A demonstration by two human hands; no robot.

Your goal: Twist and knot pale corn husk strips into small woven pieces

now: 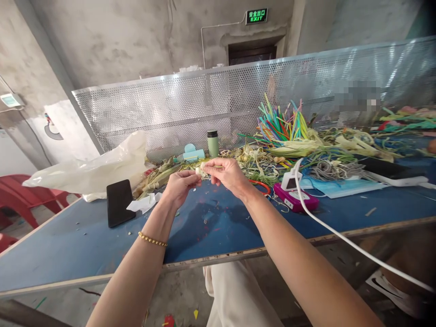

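Both hands meet above the blue table [211, 236], near its middle. My left hand [180, 185], a gold bead bracelet [152, 239] on its wrist, pinches a small pale cream piece [198, 170] between thumb and fingertips. Close against it, my right hand [225, 175] is closed too, thumb and index finger pressed together at the same piece. The piece is too small and too covered by fingers to name. Behind the hands lies a heap of dried corn husks and strands [255, 159].
Along the table's back stand a green tumbler [213, 144] and a bunch of coloured pipe cleaners [282, 122]. Left are a black phone [120, 203], white tissue [145, 203] and a plastic bag [98, 170]. A purple power strip [295, 197] with a white cable [327, 222] sits right.
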